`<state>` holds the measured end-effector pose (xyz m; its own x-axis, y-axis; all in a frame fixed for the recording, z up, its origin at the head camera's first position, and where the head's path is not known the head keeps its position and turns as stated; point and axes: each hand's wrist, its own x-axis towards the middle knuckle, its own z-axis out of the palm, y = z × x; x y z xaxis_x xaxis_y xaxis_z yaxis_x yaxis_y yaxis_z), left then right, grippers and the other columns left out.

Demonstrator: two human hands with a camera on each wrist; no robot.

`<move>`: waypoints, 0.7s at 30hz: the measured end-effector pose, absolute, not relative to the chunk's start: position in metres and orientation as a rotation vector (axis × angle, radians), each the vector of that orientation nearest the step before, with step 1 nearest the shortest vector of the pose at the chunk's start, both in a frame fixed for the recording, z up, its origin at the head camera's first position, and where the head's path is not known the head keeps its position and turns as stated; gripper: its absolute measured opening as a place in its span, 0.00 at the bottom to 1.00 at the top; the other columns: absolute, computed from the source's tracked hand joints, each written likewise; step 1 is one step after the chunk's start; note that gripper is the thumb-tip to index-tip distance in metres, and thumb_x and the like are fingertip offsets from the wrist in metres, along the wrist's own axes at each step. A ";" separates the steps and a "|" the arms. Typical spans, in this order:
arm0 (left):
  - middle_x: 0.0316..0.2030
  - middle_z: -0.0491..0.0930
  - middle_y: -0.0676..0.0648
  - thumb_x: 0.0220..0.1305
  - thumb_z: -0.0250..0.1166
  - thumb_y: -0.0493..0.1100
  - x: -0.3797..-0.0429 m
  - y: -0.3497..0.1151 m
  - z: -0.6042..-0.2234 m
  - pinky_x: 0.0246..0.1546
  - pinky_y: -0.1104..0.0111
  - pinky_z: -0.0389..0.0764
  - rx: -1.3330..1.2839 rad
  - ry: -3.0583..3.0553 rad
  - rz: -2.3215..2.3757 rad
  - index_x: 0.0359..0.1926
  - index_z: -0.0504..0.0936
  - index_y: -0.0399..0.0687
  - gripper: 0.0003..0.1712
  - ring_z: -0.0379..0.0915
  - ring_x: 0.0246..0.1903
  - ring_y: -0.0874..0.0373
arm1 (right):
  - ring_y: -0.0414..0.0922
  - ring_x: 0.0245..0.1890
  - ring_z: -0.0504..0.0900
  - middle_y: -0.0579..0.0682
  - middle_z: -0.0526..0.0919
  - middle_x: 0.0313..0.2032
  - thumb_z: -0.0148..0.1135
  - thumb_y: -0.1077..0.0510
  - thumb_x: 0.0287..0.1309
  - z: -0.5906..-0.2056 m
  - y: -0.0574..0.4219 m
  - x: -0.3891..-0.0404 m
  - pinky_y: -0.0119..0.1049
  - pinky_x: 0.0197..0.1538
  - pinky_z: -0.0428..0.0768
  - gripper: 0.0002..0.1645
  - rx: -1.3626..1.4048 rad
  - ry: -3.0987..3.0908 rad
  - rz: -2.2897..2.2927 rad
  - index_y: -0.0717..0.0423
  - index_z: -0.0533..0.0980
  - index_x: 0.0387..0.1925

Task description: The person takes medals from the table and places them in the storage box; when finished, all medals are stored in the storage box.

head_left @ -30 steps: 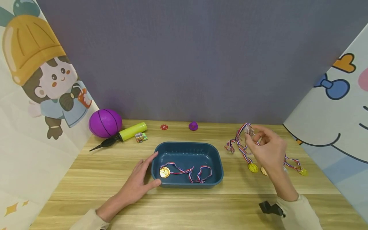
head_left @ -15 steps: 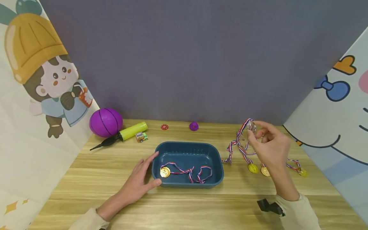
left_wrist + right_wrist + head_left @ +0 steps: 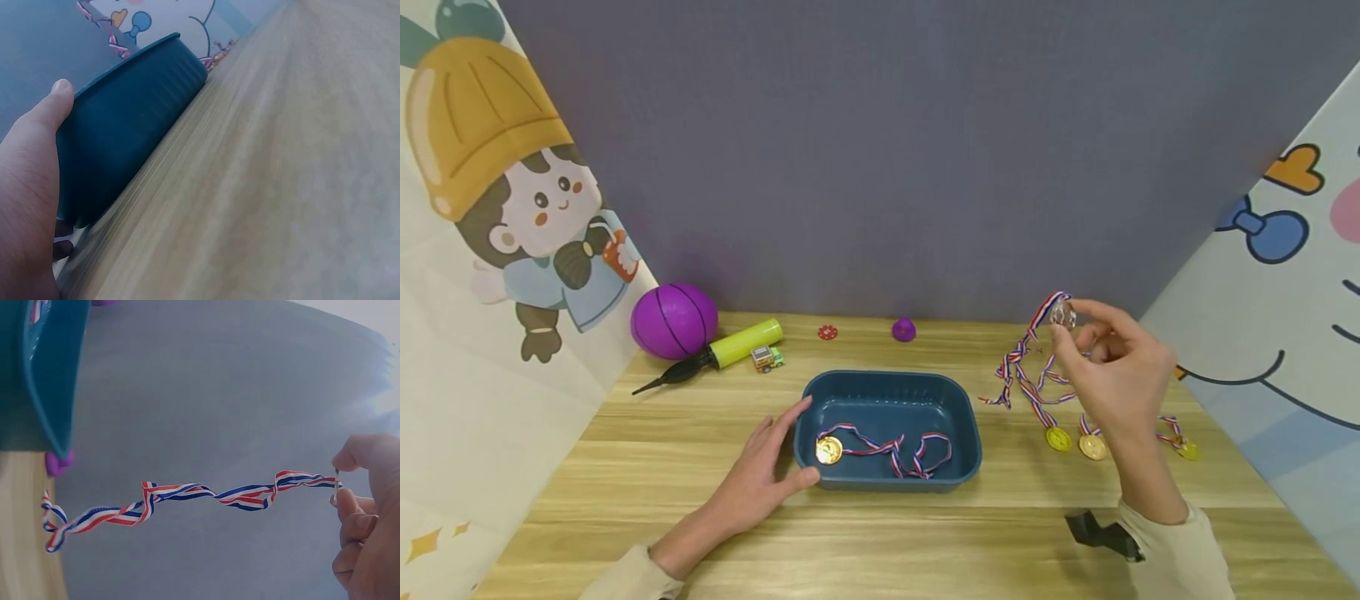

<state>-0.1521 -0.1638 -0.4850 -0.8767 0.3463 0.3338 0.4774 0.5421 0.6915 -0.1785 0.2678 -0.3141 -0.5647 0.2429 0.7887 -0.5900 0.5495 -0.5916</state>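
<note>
My right hand (image 3: 1120, 375) pinches a silver medal (image 3: 1063, 315) between thumb and fingertips. Its red, white and blue ribbon (image 3: 244, 495) hangs down, twisted, beside the box in the head view. The left hand (image 3: 756, 479) rests at the left end of a dark blue plastic box (image 3: 887, 375), thumb and fingers spread along that end. In the left wrist view the thumb lies against the box's wall (image 3: 125, 125). Inside the box lies a gold medal (image 3: 829, 451) with a striped ribbon. Below the right hand lie more gold-coloured medals (image 3: 1058, 439) with tangled ribbons.
Back left, a purple ball (image 3: 674, 322) sits by a yellow-green hand pump (image 3: 748, 342) and a small toy truck (image 3: 767, 359). A red patterned disc (image 3: 827, 332) and a purple ring (image 3: 904, 330) lie near the grey back wall (image 3: 880, 167).
My right hand has risen and shifted slightly right with the silver medal, drawing its ribbon up from the other ribbons. The left hand stays at the box.
</note>
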 end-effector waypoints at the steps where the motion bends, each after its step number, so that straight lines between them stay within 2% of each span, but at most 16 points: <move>1: 0.82 0.68 0.36 0.73 0.72 0.63 -0.152 -0.164 -0.485 0.79 0.23 0.49 -0.704 -2.619 -1.247 0.90 0.54 0.66 0.54 0.58 0.80 0.24 | 0.31 0.13 0.61 0.35 0.79 0.20 0.76 0.75 0.52 -0.313 0.266 -0.177 0.25 0.18 0.55 0.17 0.286 -1.863 1.142 0.70 0.89 0.47; 12: 0.81 0.68 0.37 0.72 0.74 0.59 -0.152 -0.164 -0.486 0.79 0.24 0.49 -0.711 -2.611 -1.248 0.90 0.54 0.66 0.55 0.60 0.80 0.26 | 0.31 0.14 0.60 0.36 0.80 0.21 0.75 0.77 0.52 -0.295 0.247 -0.161 0.25 0.19 0.55 0.17 0.406 -1.766 1.198 0.74 0.88 0.47; 21: 0.81 0.70 0.37 0.73 0.73 0.62 -0.152 -0.165 -0.486 0.80 0.25 0.50 -0.716 -2.606 -1.244 0.90 0.54 0.65 0.54 0.62 0.80 0.28 | 0.32 0.14 0.57 0.39 0.79 0.22 0.77 0.76 0.48 -0.298 0.228 -0.154 0.25 0.19 0.53 0.21 0.547 -1.817 1.148 0.70 0.89 0.48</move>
